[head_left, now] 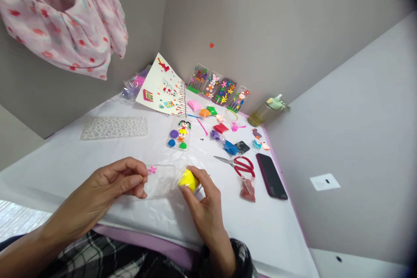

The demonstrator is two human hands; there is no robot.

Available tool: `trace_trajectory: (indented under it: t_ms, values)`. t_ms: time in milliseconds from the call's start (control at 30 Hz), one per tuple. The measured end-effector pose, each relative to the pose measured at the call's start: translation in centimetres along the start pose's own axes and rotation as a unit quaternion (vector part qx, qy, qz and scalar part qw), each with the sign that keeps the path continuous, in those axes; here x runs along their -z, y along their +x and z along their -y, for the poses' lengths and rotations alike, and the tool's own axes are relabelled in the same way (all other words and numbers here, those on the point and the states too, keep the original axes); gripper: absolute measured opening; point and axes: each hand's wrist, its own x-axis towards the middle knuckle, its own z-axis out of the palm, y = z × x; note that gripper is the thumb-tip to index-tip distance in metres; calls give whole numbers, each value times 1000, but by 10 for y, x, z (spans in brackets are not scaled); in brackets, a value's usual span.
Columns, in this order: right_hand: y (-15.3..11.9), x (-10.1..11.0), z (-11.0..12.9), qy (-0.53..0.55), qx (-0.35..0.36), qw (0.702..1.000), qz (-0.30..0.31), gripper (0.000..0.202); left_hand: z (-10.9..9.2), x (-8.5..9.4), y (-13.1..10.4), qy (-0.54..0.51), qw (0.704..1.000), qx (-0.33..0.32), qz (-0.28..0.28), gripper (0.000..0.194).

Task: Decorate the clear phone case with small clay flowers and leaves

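Between the thumb and fingers of my right hand is a lump of yellow clay in a clear bag. My left hand has its thumb and fingertips pressed together; whatever it pinches is too small to make out. A clear phone case lies on the table between the hands, with a pink flower at its upper left, close beside the left fingertips. Behind it is a second clear case with a clay girl figure and purple, blue and green clay pieces.
Red-handled scissors, a brown clay packet and a phone lie at right. Coloured clay packets, decorated cases, a drawing and a bottle are behind. A patterned clear case is at left.
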Motion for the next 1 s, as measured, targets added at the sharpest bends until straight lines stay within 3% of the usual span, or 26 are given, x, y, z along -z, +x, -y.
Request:
trace_trajectory:
  t_ms: [167, 500, 767, 867, 1000]
  values:
    - [0, 0, 1, -3, 4, 1000, 5, 35, 4, 2, 0, -13, 1000, -4, -1, 32]
    - [-1, -2, -1, 5, 5, 1000, 3, 36, -4, -5, -1, -105, 992, 43, -45, 42]
    - [-2, -3, -3, 5, 13, 1000, 2, 37, 2, -2, 0, -38, 995, -10, -93, 43]
    - [-3, -3, -3, 6, 12, 1000, 4, 37, 5, 2, 1, -14, 994, 0, -112, 43]
    - [-3, -4, -3, 4, 12, 1000, 3, 37, 9, 4, 2, -43, 995, 24, -89, 42]
